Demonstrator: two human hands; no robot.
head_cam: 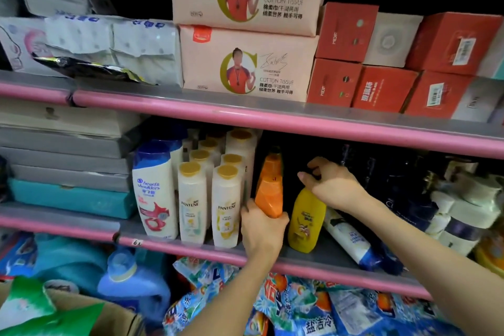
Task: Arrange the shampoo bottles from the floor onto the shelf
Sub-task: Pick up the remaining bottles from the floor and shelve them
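Pink-edged store shelving fills the view, and the work is on the middle shelf [313,255]. The left hand [261,229] grips the base of an orange bottle [268,191], fingers curled round it; the bottle's long axis runs near upright, cap tilted slightly right and toward the back of the shelf. Just right of it stands a yellow bottle [305,219], upright, its top covered by the right hand [334,183], whose fingers curl over the cap. Left of the orange bottle, white Pantene bottles [226,207] stand in rows, gold caps up, the nearest one touching the left hand; beside them stands a Head & Shoulders bottle [154,188]. Right of the yellow bottle a white-and-blue bottle [351,240] lies tipped over, its end pointing at the shelf's front edge. Open shelf floor shows only between the orange and yellow bottles and in the dark gap behind them.
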